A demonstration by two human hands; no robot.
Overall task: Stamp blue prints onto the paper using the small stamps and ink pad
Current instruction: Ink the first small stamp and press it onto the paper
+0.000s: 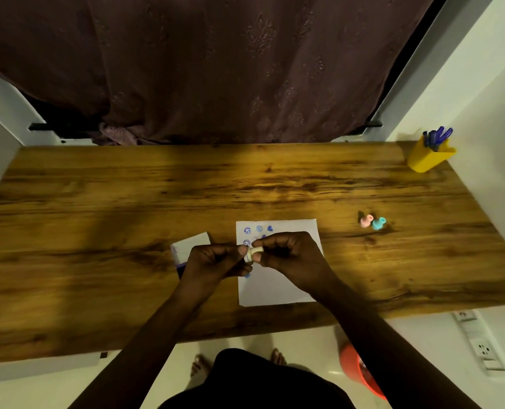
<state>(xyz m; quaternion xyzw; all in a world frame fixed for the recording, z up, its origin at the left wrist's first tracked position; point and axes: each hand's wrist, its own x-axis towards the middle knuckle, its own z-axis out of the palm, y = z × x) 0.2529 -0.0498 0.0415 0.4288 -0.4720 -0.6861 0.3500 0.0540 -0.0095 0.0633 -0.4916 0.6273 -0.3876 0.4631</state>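
A white sheet of paper lies on the wooden table, with several blue prints along its top edge. Both hands meet just above the paper's left side. My left hand and my right hand both pinch a small pale yellow stamp between their fingertips, its round face turned toward the left. The white ink pad box sits left of the paper, partly hidden behind my left hand. A pink stamp and a teal stamp lie on the table to the right.
A yellow cup holding blue pens stands at the table's far right corner. A dark curtain hangs behind the table. An orange bucket is on the floor at the right, beside a wall socket strip.
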